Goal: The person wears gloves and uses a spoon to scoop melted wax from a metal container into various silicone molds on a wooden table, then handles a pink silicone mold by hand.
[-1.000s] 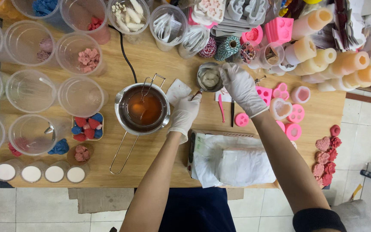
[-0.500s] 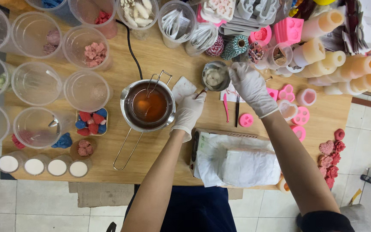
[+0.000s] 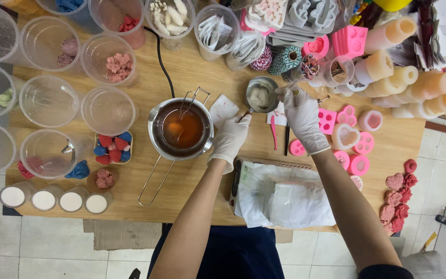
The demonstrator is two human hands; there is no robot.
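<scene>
both gloved hands grip: left hand (image 3: 230, 138) a small metal cup's (image 3: 260, 95) handle, right hand (image 3: 300, 110) its rim; pale wax inside.

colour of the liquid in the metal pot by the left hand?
Amber-orange liquid in the pot; head view shows it.

A white plastic bag (image 3: 280, 194), crumpled and roughly rectangular, lies at the near edge of the wooden surface (image 3: 197, 72), just below the right forearm, with a paler folded block showing through its film. It rests on a flat tray-like base whose dark left edge peeps out. At the far side, a clear cup (image 3: 213, 31) holds small white sachets standing on end, and a second clear cup (image 3: 244, 49) just to its right holds similar flat packets with dark edges. A small white card (image 3: 223, 109) lies beside the metal pan. No screens or signs show.
</scene>
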